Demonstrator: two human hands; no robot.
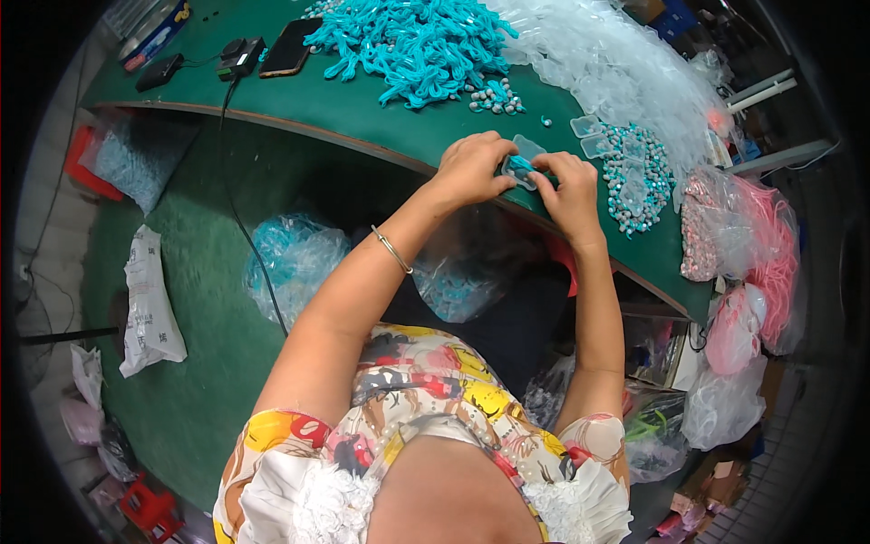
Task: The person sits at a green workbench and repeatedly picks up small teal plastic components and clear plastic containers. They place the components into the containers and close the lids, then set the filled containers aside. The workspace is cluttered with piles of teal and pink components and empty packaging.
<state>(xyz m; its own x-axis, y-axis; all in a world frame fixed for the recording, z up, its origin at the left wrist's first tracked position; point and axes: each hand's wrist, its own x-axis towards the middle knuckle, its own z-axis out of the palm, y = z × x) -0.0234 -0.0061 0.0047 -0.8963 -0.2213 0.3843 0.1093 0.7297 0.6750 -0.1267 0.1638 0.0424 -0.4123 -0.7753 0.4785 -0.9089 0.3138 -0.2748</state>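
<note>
At the near edge of the green table [381, 127], my left hand [473, 170] is closed on a small clear plastic box [526, 145] with its lid raised. A bundle of turquoise cord [517, 167] lies in the box, between my two hands. My right hand [570, 189] has its thumb and fingers closed at the right end of the bundle. Its fingertips partly cover the cord and the box's right side. Beyond my hands lies a large heap of turquoise cords [417, 45]. Small turquoise and silver beads [639, 195] are spread to the right of my right hand.
Many clear plastic boxes [616, 68] are piled at the back right. A phone [288, 47] and a black device with a cable [239, 56] lie at the far left. Bags of pink cord [770, 263] hang by the right table edge. A white sack [149, 304] is on the floor.
</note>
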